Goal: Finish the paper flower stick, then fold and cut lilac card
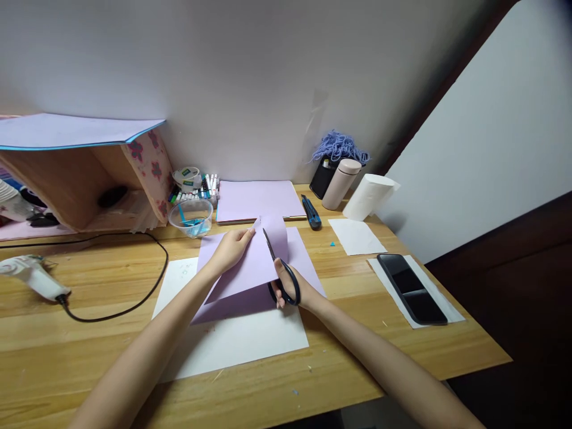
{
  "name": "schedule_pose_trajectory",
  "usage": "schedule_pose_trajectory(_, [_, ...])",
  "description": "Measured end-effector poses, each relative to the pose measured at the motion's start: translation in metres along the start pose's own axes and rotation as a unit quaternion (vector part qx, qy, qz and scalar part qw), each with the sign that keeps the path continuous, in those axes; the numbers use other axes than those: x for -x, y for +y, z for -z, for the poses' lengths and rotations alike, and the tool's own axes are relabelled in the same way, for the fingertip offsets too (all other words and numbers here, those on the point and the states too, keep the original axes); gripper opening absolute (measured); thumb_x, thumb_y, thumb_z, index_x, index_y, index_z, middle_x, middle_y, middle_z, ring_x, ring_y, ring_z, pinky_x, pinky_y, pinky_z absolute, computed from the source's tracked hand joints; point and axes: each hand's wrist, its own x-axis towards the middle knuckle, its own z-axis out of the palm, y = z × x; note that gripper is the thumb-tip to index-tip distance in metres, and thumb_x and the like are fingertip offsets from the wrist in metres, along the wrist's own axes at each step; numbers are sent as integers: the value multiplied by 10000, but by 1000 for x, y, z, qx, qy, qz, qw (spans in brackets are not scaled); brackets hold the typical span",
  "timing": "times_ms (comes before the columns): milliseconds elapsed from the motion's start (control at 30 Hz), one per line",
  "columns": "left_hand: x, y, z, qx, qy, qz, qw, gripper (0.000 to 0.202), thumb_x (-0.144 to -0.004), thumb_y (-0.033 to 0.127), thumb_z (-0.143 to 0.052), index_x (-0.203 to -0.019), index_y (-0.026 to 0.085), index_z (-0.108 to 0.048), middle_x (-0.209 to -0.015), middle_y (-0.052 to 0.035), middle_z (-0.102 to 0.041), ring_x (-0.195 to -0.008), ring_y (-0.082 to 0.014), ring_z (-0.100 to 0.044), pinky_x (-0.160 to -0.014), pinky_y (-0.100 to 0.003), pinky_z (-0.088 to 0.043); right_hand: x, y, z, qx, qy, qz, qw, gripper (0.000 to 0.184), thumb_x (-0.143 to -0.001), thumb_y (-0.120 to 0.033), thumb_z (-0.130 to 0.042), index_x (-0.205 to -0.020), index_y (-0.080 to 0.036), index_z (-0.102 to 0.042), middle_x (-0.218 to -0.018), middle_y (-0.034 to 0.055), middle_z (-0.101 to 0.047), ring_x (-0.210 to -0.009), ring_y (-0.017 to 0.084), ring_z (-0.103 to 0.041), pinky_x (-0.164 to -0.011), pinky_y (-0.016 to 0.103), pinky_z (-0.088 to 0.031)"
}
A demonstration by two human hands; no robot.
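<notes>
My left hand (233,249) pinches the far left edge of a lilac sheet of paper (245,271), which is lifted off the table. Black-handled scissors (292,286) are in my right hand (286,285), thumb through one loop. Their blades run up into the sheet, and the strip on the right of the cut curls upward. Beneath it lies another lilac sheet (308,268), on top of a white sheet (241,342). Part of the lower sheets is hidden by the lifted paper and my arms.
A clear tub (192,221) with blue scraps, markers (211,186), a lilac pad (259,199) and a blue utility knife (311,213) stand behind. To the right are a pink flask (342,185), a paper roll (369,196) and a phone (413,289). A corded glue gun (36,277) lies left, near a box (154,176).
</notes>
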Motion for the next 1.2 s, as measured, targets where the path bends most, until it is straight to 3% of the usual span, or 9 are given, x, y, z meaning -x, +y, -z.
schedule_pose_trajectory(267, [1,1,2,11,3,-7,1000,495,-804,545,-399,-748,114,-634,-673,-25,-625,-597,-157,-504,-539,-237,-370,-5,-10,-3,28,-4,28,999,738,-670,-836,-155,-430,-183,-401,-296,-16,-391,-269,96,-457,-335,203,-400])
schedule_pose_trajectory(633, [0,0,0,-1,4,-2,1000,492,-800,537,-398,-741,111,-637,-647,-19,-604,-593,-154,-489,-546,-243,-363,-2,-7,-6,12,42,-5,999,658,-628,-836,-316,-550,-190,-413,-343,-71,-369,-252,91,-429,-278,207,-391])
schedule_pose_trajectory(800, [3,5,-1,26,-15,12,999,454,-790,531,-405,-652,132,-571,-577,5,-539,-546,-131,-444,-512,-232,-342,-3,-3,-4,47,7,50,998,731,-701,-812,-166,-499,-169,-449,-320,-20,-417,-289,100,-477,-317,188,-383])
schedule_pose_trajectory(933, [5,10,-2,29,-23,6,999,438,-777,534,-418,-588,149,-506,-557,13,-499,-533,-121,-415,-501,-230,-323,-3,-2,-3,64,14,59,996,780,-738,-782,-99,-435,-159,-456,-332,11,-448,-303,102,-492,-330,188,-375])
schedule_pose_trajectory(1200, [5,11,-5,38,-27,9,999,424,-780,522,-424,-565,159,-462,-527,29,-446,-513,-110,-374,-489,-227,-299,-2,-2,-4,71,39,60,995,709,-740,-777,-169,-486,-178,-449,-321,-5,-442,-290,105,-476,-306,186,-356])
